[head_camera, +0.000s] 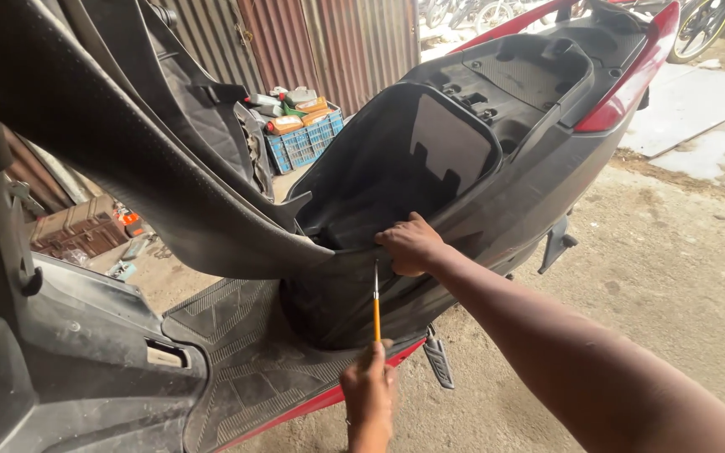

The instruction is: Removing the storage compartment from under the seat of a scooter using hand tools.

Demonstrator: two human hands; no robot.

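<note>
Starting at the left edge: the scooter's [497,159] dusty black front panel [77,352] fills the lower corner, w/ a brown case [77,228] on the ground behind it. Next comes the ribbed footboard [245,352], grey w/ dirt, red trim along its lower edge. Raised seat [127,126] swings up across the top left, underside facing the camera. Behind it, a blue crate [304,143] of bottles sits against a corrugated metal wall.

Centre: the person's left hand [369,393] comes up from the bottom edge, fingers closed round the handle of a slim yellow-shafted screwdriver [376,304]. Tool stands nearly upright, tip touching the black body panel just below the storage-tub rim. Right hand [411,243] sits just above and beside the tip, fingers curled over the front lip of the open under-seat compartment [396,168], gripping that edge; forearm runs off to the lower right.

Right side: red tail panel [631,84], a folded footpeg [557,243], then bare dirt floor. Bike wheels show top right, too small for detail.
</note>
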